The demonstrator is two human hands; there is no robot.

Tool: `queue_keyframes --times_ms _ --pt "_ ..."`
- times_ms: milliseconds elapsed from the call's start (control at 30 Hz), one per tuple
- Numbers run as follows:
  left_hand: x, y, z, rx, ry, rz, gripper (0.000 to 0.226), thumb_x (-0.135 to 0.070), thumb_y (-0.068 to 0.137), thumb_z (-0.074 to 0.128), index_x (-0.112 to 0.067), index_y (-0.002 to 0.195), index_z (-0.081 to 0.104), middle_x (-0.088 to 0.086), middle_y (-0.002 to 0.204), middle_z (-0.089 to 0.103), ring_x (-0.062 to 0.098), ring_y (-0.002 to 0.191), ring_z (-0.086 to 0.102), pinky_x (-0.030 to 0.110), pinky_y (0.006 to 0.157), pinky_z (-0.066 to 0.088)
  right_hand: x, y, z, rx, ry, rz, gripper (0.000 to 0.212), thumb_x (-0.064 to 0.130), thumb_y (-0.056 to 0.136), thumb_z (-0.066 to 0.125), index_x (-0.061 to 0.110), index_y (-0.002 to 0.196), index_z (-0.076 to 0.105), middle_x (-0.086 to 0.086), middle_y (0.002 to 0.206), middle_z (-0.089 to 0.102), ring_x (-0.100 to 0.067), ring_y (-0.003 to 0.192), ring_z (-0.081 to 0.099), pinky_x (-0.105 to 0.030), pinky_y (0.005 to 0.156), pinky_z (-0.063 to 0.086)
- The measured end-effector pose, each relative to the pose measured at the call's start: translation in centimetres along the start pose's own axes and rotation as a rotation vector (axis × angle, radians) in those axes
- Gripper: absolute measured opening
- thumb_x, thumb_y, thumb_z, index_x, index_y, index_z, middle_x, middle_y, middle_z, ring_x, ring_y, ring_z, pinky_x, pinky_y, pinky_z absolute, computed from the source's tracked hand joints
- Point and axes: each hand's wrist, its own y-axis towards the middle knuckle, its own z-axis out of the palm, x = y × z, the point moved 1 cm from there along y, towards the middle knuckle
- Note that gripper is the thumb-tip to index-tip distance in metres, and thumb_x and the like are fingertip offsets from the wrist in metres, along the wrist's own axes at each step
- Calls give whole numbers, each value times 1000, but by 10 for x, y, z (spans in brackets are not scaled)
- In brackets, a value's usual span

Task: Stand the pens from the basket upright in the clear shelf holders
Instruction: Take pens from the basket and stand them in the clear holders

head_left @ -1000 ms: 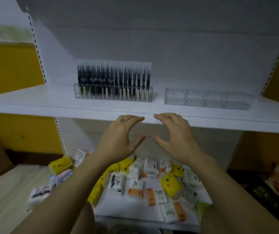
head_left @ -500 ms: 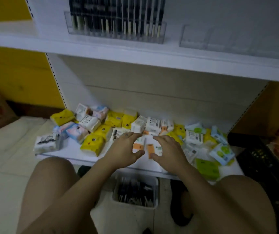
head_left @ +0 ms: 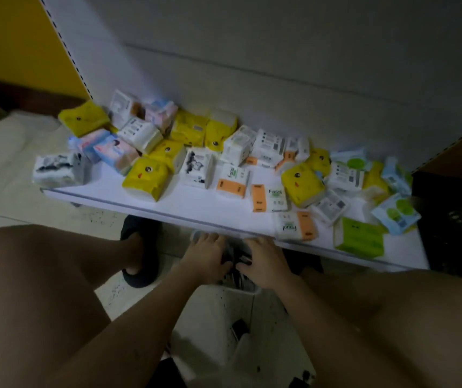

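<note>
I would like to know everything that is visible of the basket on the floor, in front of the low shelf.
The basket is a small, pale container that looks like plastic, with a rounded rim. It stands on the floor, partly under the front edge of the low shelf, between the person's legs. Dark pens lie inside it. The left hand and the right hand reach into it and cover most of its opening; whether they hold pens cannot be seen.

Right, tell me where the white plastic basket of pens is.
Head view, bottom centre: the white plastic basket sits on the floor between the person's knees, partly under the low white shelf, with left hand and right hand over it.
</note>
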Motion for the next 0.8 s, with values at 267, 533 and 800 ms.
queue_keyframes --times_ms 267,533,800 --pt "20 28 57 134 -222 -163 65 -48 84 61 -22 139 38 10 135 50 30 121 48 48 98 45 -36 31 47 189 144 164 45 38 83 68 15 120 57 -9 119 60 -26 105 58 -39 85 53" --pt "36 15 114 194 -510 -352 60 -46 89 62 -15 137 43 8 135 52 24 118 52 36 95 46 -51 55 94 333 284 307 31 22 93 61 1 116 58 -12 112 61 -23 100 59 -13 59 40" --pt "39 23 116 157 -595 -397 50 -31 92 62 -10 134 47 10 134 54 24 120 52 23 86 36 -56 84 146 433 301 340 41 28 90 66 -1 118 61 -21 121 58 -32 109 57 -29 88 48"
